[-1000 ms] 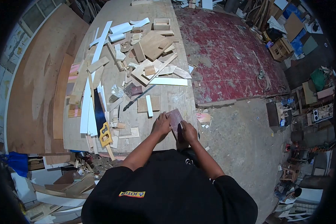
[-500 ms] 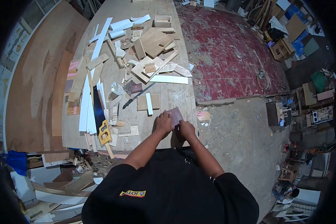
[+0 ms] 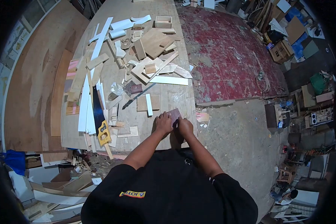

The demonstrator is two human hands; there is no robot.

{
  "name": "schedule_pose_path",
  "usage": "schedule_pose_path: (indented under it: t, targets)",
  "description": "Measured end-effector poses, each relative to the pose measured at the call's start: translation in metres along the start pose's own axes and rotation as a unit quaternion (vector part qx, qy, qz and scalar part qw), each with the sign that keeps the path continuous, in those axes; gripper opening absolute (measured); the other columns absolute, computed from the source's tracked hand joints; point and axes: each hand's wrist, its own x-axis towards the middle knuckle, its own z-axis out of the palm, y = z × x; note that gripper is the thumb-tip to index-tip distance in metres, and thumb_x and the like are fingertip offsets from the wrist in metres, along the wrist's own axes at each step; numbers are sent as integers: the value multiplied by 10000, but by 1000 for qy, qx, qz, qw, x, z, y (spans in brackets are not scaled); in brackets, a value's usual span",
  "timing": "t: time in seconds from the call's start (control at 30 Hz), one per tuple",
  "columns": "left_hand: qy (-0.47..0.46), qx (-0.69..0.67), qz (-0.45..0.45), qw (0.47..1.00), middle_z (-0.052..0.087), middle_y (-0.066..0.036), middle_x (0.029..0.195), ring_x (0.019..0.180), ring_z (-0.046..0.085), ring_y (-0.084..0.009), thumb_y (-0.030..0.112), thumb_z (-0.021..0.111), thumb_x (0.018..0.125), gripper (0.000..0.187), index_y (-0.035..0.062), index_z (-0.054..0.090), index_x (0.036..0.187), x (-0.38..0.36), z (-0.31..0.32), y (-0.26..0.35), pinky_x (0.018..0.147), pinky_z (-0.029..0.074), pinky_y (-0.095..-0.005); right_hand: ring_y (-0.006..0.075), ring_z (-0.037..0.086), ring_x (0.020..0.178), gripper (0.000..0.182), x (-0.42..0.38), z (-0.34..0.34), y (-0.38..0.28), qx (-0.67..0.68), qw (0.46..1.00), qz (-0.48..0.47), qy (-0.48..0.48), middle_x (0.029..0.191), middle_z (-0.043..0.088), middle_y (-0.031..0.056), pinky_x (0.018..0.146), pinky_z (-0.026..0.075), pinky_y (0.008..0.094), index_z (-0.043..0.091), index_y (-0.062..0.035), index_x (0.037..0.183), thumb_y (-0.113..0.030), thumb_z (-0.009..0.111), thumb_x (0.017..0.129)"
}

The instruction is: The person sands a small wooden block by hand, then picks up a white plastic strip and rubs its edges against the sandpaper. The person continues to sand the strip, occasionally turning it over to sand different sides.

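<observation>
A reddish-brown sheet that looks like sandpaper [image 3: 173,112] lies at the near right edge of the workbench [image 3: 179,98]. My left hand [image 3: 163,123] rests on its left side, fingers laid out and slightly spread. Against the sheet's right side is my right hand [image 3: 184,127], its fingers curled together in a pinch. What they hold, if anything, is hidden under the fingers. Just beyond my hands, a narrow white strip [image 3: 149,104] lies across a square wooden board [image 3: 141,103].
A yellow-handled handsaw [image 3: 103,134] and long white strips [image 3: 84,117] lie on the left. Wood offcuts [image 3: 153,41] are heaped farther up, beyond a dark slim tool [image 3: 132,100] and a clear plastic bottle or bag [image 3: 116,89]. The bench edge drops to concrete floor [image 3: 231,130].
My right hand has moved slightly up and left over the sheet, covering more of it. My left hand stays in nearly the same place.
</observation>
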Motion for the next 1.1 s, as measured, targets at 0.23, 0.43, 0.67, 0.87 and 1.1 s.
schedule_pose_path:
  t: [0.23, 0.43, 0.67, 0.87, 1.1]
  targets:
    - [-15, 31, 4, 999, 424, -204, 1343, 1235, 446, -361, 450, 801, 629, 898, 50, 468, 1361, -2, -6, 3, 995, 380, -553, 366, 674, 903, 178, -4, -20, 9, -82, 978, 4, -194, 930, 682, 196, 747, 545, 468, 665, -65, 955, -113, 557, 822]
    - [-14, 29, -1, 999, 465, -180, 1280, 1218, 467, -347, 423, 800, 650, 867, 52, 477, 1364, 2, -6, 4, 1005, 357, -577, 391, 661, 872, 214, 11, -22, 0, -22, 998, 4, -64, 901, 668, 211, 733, 533, 486, 653, -65, 1020, -139, 576, 835]
    - [12, 15, 8, 1000, 450, -179, 1280, 1206, 463, -353, 427, 806, 628, 852, 41, 502, 1324, 2, 0, 2, 976, 390, -547, 387, 663, 836, 234, 5, -2, 11, 42, 999, 14, -25, 878, 656, 210, 717, 533, 494, 646, -64, 1052, -140, 548, 853]
    - [6, 33, 14, 999, 474, -173, 1248, 1192, 485, -350, 457, 811, 627, 860, 60, 509, 1328, 1, 4, 1, 991, 376, -575, 379, 670, 909, 160, -3, -17, 17, -78, 966, 9, -246, 925, 676, 224, 767, 545, 476, 674, -48, 930, -123, 584, 822]
    - [-18, 17, 8, 1000, 449, -179, 1273, 1197, 465, -355, 397, 785, 638, 856, 45, 470, 1352, 4, -5, 4, 983, 394, -542, 397, 654, 862, 203, 2, -13, -1, 34, 999, 19, -5, 899, 649, 212, 727, 531, 488, 634, -56, 986, -141, 616, 803]
